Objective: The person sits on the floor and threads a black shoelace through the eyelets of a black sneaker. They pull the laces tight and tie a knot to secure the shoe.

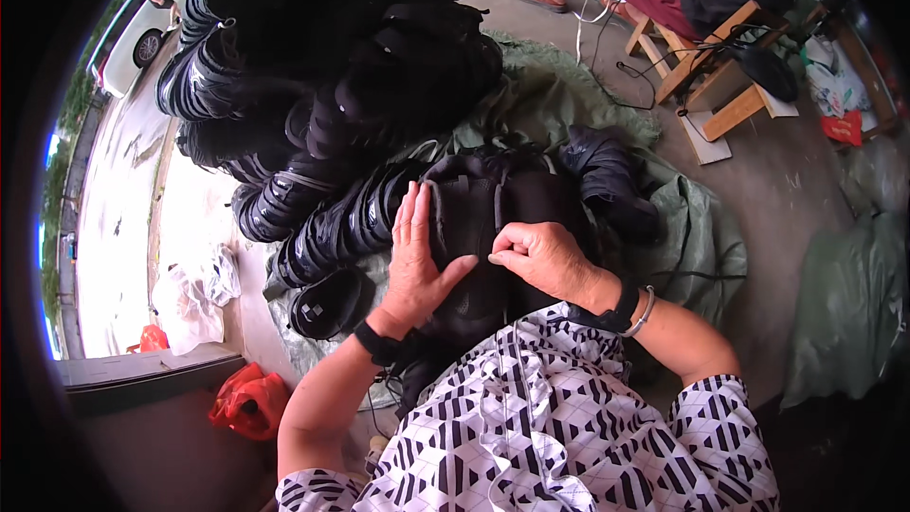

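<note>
The piece (464, 218) at the centre of the frame is black, the pile (332, 57) at upper left black with pale marks, the shirt (607, 417) white with black geometric shapes, the tarp (697, 237) grey-green, and the lower-left bag (244, 405) red.

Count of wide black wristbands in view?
2: a wide black wristband behind the open left hand, another wide black wristband behind the curled right hand, beside a thin silvery bracelet. Others may be hidden.
</note>
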`<action>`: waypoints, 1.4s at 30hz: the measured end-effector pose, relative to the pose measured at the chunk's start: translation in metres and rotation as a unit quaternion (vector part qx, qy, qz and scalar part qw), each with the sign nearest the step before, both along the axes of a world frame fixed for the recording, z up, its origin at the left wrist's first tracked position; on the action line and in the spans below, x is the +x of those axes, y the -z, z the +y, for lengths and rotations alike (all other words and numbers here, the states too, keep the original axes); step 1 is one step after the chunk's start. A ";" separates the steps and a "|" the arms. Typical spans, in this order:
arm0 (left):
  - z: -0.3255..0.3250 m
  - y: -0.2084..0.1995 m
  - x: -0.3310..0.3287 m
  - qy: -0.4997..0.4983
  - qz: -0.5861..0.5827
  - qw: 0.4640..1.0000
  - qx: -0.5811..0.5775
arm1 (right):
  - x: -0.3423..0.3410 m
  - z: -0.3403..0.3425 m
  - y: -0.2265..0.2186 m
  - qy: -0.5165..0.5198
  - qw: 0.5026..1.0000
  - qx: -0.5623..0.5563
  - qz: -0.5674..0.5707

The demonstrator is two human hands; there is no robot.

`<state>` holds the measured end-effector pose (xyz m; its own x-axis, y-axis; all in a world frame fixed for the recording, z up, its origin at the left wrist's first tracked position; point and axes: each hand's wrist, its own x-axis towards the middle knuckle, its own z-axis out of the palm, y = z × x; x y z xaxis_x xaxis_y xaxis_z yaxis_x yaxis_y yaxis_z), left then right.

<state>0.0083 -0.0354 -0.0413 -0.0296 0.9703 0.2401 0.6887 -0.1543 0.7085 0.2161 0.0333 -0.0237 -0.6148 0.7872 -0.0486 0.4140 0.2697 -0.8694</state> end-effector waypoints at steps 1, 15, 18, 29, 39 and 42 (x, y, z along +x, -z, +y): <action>-0.004 0.001 -0.007 0.033 -0.026 0.999 0.012 | -0.001 -0.001 0.000 0.013 1.000 -0.018 -0.005; -0.019 0.011 -0.007 0.001 -0.043 0.999 -0.001 | -0.004 -0.010 0.008 -0.021 0.992 0.123 0.018; -0.020 0.010 -0.004 -0.009 -0.024 1.000 0.005 | -0.005 -0.011 0.010 -0.015 0.989 0.146 0.022; -0.019 -0.002 0.001 -0.026 0.092 0.994 -0.046 | -0.011 -0.011 0.014 -0.017 0.986 -0.155 0.066; -0.018 0.014 0.000 -0.025 0.083 0.996 0.008 | -0.021 -0.018 0.012 0.024 0.996 -0.074 0.036; -0.020 0.018 -0.001 -0.021 0.077 0.997 0.013 | -0.009 -0.022 0.012 0.021 0.998 -0.019 0.055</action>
<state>0.0071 -0.0558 -0.0589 -0.0308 0.9622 0.2707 0.7947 -0.1407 0.5905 0.2072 0.0115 -0.0356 -0.5845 0.8113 -0.0123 0.3258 0.2208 -0.9193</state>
